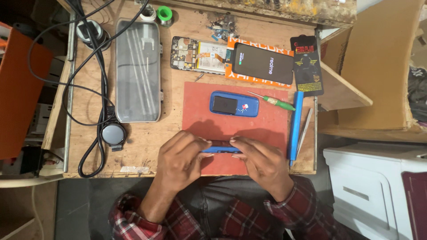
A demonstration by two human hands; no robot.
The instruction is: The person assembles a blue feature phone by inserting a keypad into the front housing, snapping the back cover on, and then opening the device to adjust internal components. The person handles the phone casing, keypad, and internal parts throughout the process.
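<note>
Head view: left hand (180, 155) and right hand (260, 162) both pinch a blue phone part (221, 147) edge-up over the near edge of the red mat (195, 102), blue keypad phone (234, 104) lying just beyond.

I am sitting at what is looking like a phone repair bench: a scuffed wooden worktop (147, 142) carrying an opened phone's circuit board (200, 54), a green-handled screwdriver (275, 102), loose screws (222, 24) and a red work mat (200, 102).

Blue phone (234, 103) on red mat (267, 122); green-handled screwdriver (272, 101); red plaid sleeves (291, 200).
</note>
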